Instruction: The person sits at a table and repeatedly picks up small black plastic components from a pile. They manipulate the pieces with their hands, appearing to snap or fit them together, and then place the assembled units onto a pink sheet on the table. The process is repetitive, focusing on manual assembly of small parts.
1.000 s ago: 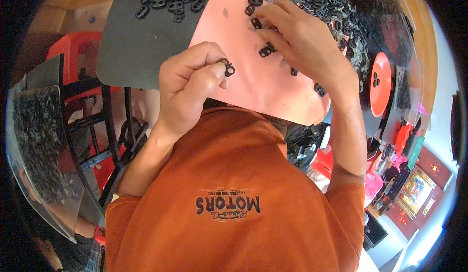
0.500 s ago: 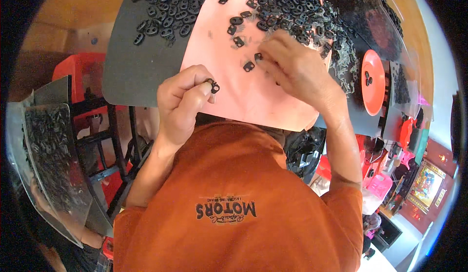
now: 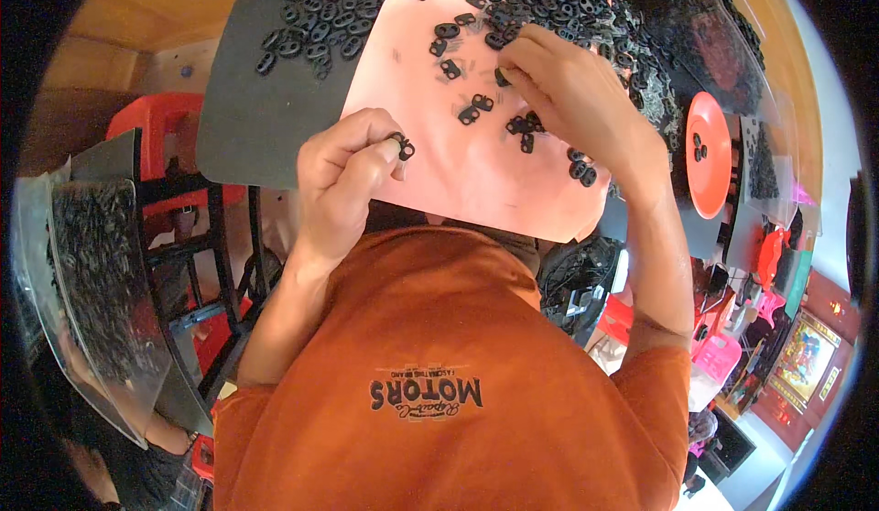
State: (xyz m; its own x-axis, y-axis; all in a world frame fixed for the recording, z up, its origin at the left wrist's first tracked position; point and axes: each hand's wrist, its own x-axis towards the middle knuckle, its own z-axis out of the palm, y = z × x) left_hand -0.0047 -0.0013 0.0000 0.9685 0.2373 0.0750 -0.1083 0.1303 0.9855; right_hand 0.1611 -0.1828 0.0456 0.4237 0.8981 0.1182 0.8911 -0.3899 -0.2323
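Observation:
My left hand [image 3: 352, 177] is closed in a pinch around a small black two-hole cord lock [image 3: 406, 148], held above the near left part of a pink sheet [image 3: 430, 177]. Over the sheet's right side, my right hand [image 3: 581, 99] has its thumb and fingers drawn together at another small black piece [image 3: 503, 77], partly covered by the fingertips. Loose black pieces lie on the sheet: a pair [image 3: 474, 109] between my hands, a small cluster [image 3: 525, 131] below my right fingers, and another pair [image 3: 581, 168] near the right edge.
A large heap of black cord locks [image 3: 339, 21] spreads across the far side of the dark tabletop [image 3: 243, 117]. At the right stands an orange-red plate [image 3: 707, 186] with a few pieces. Another person's arm [image 3: 169, 436] shows at lower left, beside a clear-covered tray [image 3: 110, 273].
My right hand has moved farther away and slightly right, uncovering the cluster and the pair on the sheet. My left hand keeps its pinch, a little farther up.

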